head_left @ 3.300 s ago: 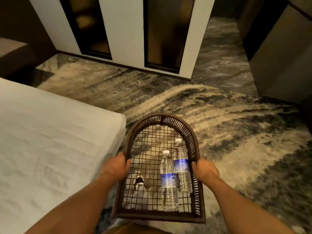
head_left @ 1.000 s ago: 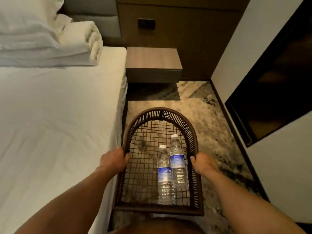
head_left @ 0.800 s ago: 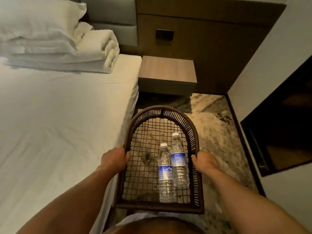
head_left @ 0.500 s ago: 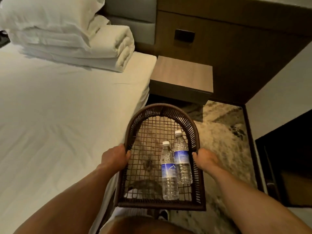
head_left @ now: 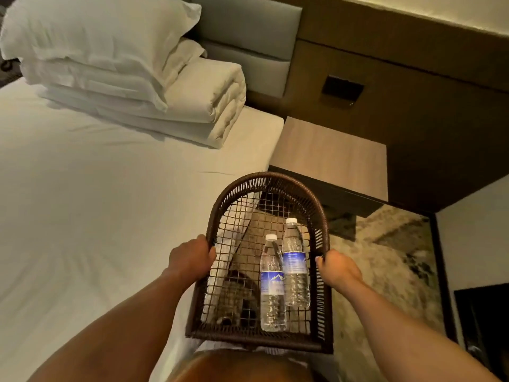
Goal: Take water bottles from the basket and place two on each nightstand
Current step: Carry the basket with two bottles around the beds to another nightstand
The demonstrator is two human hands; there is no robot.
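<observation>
A: What are the hands doing?
B: The left hand (head_left: pixel 191 259) and right hand (head_left: pixel 336 267) each grip a side rim of the dark woven wire-mesh basket (head_left: pixel 321 216).
A: The bottles?
B: Two clear plastic blue-labelled water bottles (head_left: pixel 283 282) lie touching between the hands, nearer the right; the bare wooden nightstand (head_left: pixel 330 155) sits beyond them.

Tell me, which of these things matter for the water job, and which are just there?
Part of the job:
- basket, held at its sides by left hand and right hand
- two water bottles lying in it
- nightstand, nothing on its top

Just there:
- bed
- pillow
- folded duvet
- wall switch panel
</observation>
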